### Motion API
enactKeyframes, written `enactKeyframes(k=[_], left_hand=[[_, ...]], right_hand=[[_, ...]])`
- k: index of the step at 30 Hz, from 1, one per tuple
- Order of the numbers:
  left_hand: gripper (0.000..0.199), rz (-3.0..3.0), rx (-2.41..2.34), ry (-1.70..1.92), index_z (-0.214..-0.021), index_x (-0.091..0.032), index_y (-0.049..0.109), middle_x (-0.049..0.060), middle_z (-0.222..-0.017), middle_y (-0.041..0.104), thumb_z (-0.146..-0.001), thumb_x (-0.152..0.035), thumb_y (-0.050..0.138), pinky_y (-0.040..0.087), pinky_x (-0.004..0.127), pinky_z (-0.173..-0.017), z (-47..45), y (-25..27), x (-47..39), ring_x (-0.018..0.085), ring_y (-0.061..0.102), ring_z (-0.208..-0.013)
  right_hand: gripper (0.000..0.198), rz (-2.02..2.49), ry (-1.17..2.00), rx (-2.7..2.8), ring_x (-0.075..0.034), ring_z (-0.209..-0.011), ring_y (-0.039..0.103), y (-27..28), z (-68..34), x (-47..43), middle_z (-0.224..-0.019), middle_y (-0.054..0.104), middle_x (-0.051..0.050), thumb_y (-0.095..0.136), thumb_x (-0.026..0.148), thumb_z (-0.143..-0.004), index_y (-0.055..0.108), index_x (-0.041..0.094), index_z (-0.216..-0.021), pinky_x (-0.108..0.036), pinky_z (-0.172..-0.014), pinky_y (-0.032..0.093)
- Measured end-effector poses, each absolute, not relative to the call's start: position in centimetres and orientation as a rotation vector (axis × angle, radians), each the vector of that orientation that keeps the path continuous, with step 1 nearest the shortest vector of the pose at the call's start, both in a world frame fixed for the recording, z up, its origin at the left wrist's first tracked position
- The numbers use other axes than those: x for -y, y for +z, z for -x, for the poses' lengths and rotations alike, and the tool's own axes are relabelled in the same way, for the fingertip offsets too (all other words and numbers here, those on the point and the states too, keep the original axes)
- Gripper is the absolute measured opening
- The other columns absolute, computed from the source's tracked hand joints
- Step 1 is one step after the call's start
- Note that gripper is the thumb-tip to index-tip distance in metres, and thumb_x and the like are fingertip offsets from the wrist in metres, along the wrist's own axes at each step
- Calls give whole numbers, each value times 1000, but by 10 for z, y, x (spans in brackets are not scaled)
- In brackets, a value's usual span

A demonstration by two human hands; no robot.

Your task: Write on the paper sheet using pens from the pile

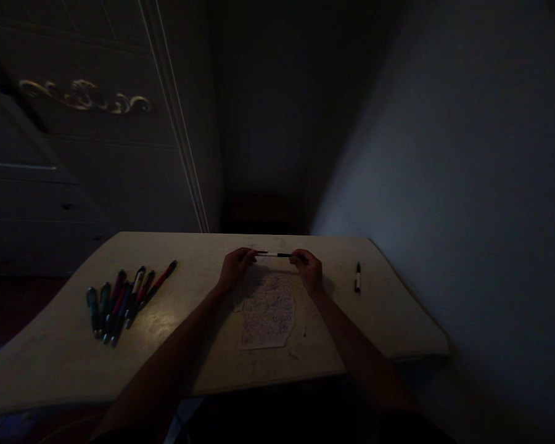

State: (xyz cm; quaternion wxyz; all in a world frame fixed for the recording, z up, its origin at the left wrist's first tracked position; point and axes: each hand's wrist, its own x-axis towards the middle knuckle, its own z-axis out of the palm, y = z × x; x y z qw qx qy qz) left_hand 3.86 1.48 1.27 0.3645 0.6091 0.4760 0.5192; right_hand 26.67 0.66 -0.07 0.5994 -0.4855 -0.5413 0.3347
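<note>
My left hand (238, 264) and my right hand (308, 266) face each other over the far part of the table. Between them is a pen (272, 254) with a white barrel and a black section on the right. The fingers of my right hand pinch the black end. A thin, dark reddish piece runs from the white barrel into the closed fingers of my left hand; in this dim light I cannot tell whether it is a refill or part of the pen. Below both hands lies a sheet of paper (268, 314) covered in dense scribbles.
Several click pens (124, 302) lie in a loose group on the left of the table (185, 364). Another white and black pen (357, 279) lies at the right. A wall (481, 185) rises along the right side, and a cabinet (120, 185) stands behind on the left.
</note>
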Motion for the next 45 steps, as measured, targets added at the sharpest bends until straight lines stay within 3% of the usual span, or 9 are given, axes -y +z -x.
enactKeyframes(k=[5,9,12,15,17,22,28,45], left_hand=[[33,-1623,-1138,1399,-95,-19,70,9,-100,73,-74,-44,71,53,34,-82,-39,10,-16,22,68,-90],[51,-1624,-1063,1411,-115,-20,62,12,-118,67,-73,-45,74,53,35,-82,-41,9,-14,24,66,-101],[43,-1613,-1170,1382,-110,-18,64,11,-107,70,-82,-50,64,52,33,-78,-43,8,-14,22,66,-91],[40,-1663,-1224,1305,-87,-17,68,6,-78,69,-88,-54,52,50,32,-69,-42,8,-15,19,63,-72],[41,-1693,-1214,1278,-77,-17,69,5,-70,67,-86,-54,54,48,31,-66,-41,7,-16,19,61,-66],[28,-1648,-1151,1377,-83,-19,74,7,-82,74,-75,-46,71,51,32,-73,-39,7,-18,22,66,-76],[21,-1583,-1116,1441,-80,-20,75,7,-84,75,-71,-39,76,54,35,-78,-41,7,-17,23,69,-79],[17,-1924,-1112,1531,-93,-22,73,6,-90,75,-85,-37,67,56,35,-77,-44,1,-12,20,69,-82]], right_hand=[[20,1129,772,1238,-18,-70,63,1,-267,-7,-71,67,-1,72,37,-69,69,20,-79,-31,-71,50],[20,1124,764,1248,-18,-70,62,2,-266,-7,-71,67,-1,71,37,-69,69,19,-78,-30,-70,50],[20,1129,753,1246,-18,-70,62,3,-265,-7,-72,68,-2,71,37,-69,69,19,-78,-30,-70,50],[20,1126,759,1240,-18,-69,62,2,-266,-7,-72,67,-1,72,37,-69,68,19,-79,-29,-68,50],[20,1124,757,1240,-17,-68,62,1,-266,-8,-71,67,-1,71,37,-69,69,19,-80,-29,-67,50],[19,1150,735,1272,-18,-68,63,-4,-266,-8,-71,68,-1,68,36,-71,70,19,-79,-29,-68,50],[17,1183,629,1388,-19,-69,66,-4,-268,-5,-72,72,-2,63,34,-76,72,21,-79,-30,-70,51],[18,1191,509,1510,-23,-79,69,-7,-274,-7,-81,75,-3,56,30,-82,73,22,-83,-31,-75,52]])
